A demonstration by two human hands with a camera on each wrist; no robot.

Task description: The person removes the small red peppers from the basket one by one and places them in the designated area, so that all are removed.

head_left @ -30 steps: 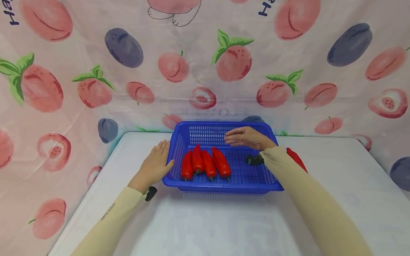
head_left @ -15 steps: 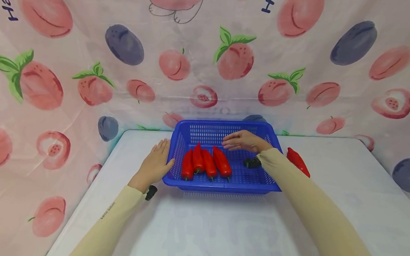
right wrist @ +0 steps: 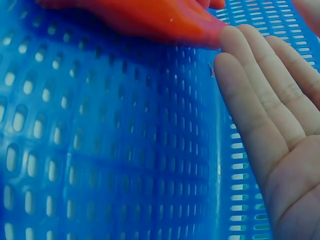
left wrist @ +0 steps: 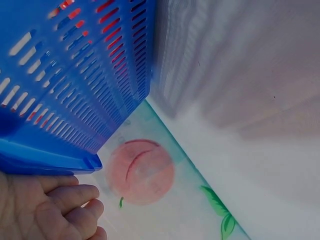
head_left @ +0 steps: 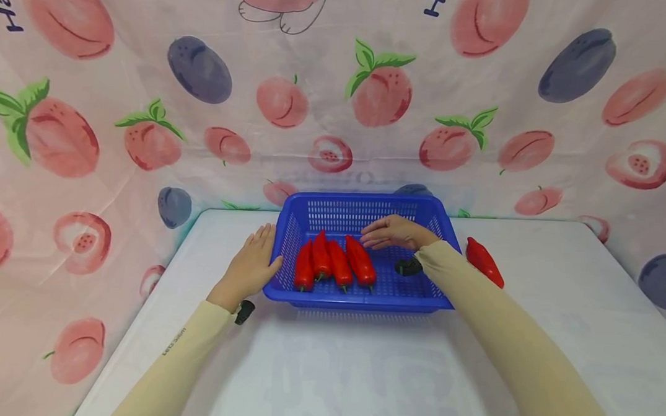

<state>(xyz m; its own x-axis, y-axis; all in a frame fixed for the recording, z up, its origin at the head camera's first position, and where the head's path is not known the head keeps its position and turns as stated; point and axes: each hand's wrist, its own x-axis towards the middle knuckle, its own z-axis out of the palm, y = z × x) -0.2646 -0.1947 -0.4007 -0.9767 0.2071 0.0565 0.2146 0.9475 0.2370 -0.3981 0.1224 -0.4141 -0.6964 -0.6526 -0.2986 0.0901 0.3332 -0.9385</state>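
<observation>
Several red peppers [head_left: 340, 267] lie side by side in the left half of a blue plastic basket [head_left: 357, 300]. My left hand [head_left: 251, 260] rests along the basket's left rim, fingers extended; in the left wrist view its fingers [left wrist: 70, 200] sit beside the rim. Over the basket's right half is my right hand [head_left: 396, 232], holding nothing. Its fingers [right wrist: 265, 85] look straight in the right wrist view, where the fingertips overlap the tip of a pepper [right wrist: 165, 22]. Another red pepper [head_left: 484, 262] lies outside, right of the basket, partly behind my right sleeve.
The basket stands on a white table [head_left: 354, 370], near its back edge. A fruit-print cloth [head_left: 328, 71] hangs behind the table and at its sides. My right sleeve [head_left: 490, 314] crosses over the basket's front right corner.
My right hand has sunk slightly lower over the basket and a little to the left. My left hand has kept its place at the rim. The peppers lie as before.
</observation>
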